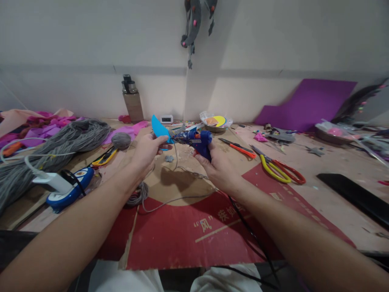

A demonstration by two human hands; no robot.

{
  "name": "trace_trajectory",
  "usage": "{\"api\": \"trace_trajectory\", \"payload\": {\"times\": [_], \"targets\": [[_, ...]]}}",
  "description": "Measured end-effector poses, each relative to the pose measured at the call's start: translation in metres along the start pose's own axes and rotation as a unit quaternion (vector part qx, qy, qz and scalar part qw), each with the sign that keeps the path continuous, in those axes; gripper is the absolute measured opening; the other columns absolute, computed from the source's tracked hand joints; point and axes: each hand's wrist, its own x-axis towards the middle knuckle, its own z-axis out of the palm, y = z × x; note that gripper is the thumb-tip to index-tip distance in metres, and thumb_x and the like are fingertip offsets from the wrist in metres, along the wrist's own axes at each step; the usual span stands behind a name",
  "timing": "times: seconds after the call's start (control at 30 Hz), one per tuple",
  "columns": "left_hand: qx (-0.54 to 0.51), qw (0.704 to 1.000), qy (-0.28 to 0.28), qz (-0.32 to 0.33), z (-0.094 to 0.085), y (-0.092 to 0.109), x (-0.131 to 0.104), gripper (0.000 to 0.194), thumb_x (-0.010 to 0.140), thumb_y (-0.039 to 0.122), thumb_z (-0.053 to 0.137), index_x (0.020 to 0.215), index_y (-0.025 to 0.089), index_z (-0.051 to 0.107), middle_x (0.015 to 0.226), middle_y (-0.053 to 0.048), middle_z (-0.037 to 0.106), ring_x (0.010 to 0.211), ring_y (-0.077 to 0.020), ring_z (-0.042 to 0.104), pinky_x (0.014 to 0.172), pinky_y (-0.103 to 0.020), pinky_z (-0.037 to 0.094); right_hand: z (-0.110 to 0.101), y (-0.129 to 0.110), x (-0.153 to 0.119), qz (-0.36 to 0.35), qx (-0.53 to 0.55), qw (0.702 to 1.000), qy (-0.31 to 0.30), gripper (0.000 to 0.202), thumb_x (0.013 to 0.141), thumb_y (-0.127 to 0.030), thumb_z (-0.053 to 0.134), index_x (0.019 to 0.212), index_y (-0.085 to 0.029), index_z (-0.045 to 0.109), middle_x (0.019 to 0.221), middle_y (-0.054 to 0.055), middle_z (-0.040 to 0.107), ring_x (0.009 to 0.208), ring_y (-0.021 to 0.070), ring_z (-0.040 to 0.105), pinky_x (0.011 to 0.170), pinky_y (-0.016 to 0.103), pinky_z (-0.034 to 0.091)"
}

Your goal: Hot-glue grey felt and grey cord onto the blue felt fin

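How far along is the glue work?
Looks done: blue piece cut to shape, small grey star cut out. In hand: left hand holds the blue piece, right hand the glue gun, nozzle at it. Remaining, probably: finishing the bond; yarn hangs below, glue unclear.

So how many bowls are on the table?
2. The middle bowl is at the back, under the yellow piece; the right bowl is by the purple sheet. Others may be hidden.

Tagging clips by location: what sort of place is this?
Likely a craft workbench: a blue glue gun in the right hand, grey yarn and scissors nearby.
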Motion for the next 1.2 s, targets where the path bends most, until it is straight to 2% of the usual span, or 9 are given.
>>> {"api": "trace_trajectory", "payload": {"times": [0.23,0.53,0.73,1.07,1.2], "targets": [[0.032,0.999,-0.008,0.019,0.0014,-0.0026,-0.0015,0.018,0.068,0.026,0.069,0.081,0.015,0.062,0.077,-0.006,0.071,0.059,-0.0139,0.066,0.042,-0.019,0.031,-0.0001,0.0004,0.0005,0.003,0.006,1.0,0.006,0.038,0.091,-0.03,0.047,0.126,-0.016,0.049,0.114,0.015,0.065,0.106,0.0295,0.061,0.09,0.045,0.048],[-0.002,1.0,0.015,-0.002,0.0033,0.0006,-0.0044,0.015,0.068,0.021,0.068,0.077,0.014,0.06,0.069,-0.003,0.067,0.055,-0.0114,0.063,0.041,-0.018,0.03,0.0022,-0.0017,0.0,0.009,0.017,1.0,-0.005,0.037,0.09,-0.027,0.047,0.125,-0.015,0.049,0.108,0.014,0.066,0.093,0.0263,0.063,0.084,0.043,0.051],[0.003,1.0,-0.006,0.001,0.0037,-0.0026,-0.0056,0.017,0.069,0.024,0.069,0.078,0.014,0.06,0.073,-0.005,0.069,0.057,-0.012,0.065,0.041,-0.018,0.029,0.0004,-0.0038,-0.0003,0.028,0.013,0.999,-0.006,0.038,0.089,-0.027,0.047,0.126,-0.016,0.047,0.101,0.012,0.067,0.085,0.025,0.063,0.079,0.042,0.051],[0.036,0.999,-0.02,0.019,0.0066,-0.0026,-0.0074,0.011,0.068,0.022,0.067,0.074,0.014,0.062,0.067,-0.005,0.069,0.055,-0.012,0.063,0.043,-0.02,0.03,-0.0003,-0.0001,0.0011,0.002,0.015,1.0,0.018,0.036,0.091,-0.028,0.048,0.125,-0.017,0.048,0.113,0.013,0.066,0.102,0.0279,0.062,0.088,0.044,0.05],[0.04,0.999,-0.014,0.016,0.0082,-0.0011,-0.0097,0.01,0.069,0.022,0.067,0.073,0.014,0.063,0.064,-0.006,0.069,0.055,-0.0125,0.063,0.044,-0.02,0.031,-0.0008,0.0002,0.0001,0.007,0.003,1.0,0.02,0.035,0.091,-0.028,0.047,0.124,-0.017,0.049,0.113,0.014,0.065,0.101,0.0282,0.062,0.089,0.045,0.049]]}}
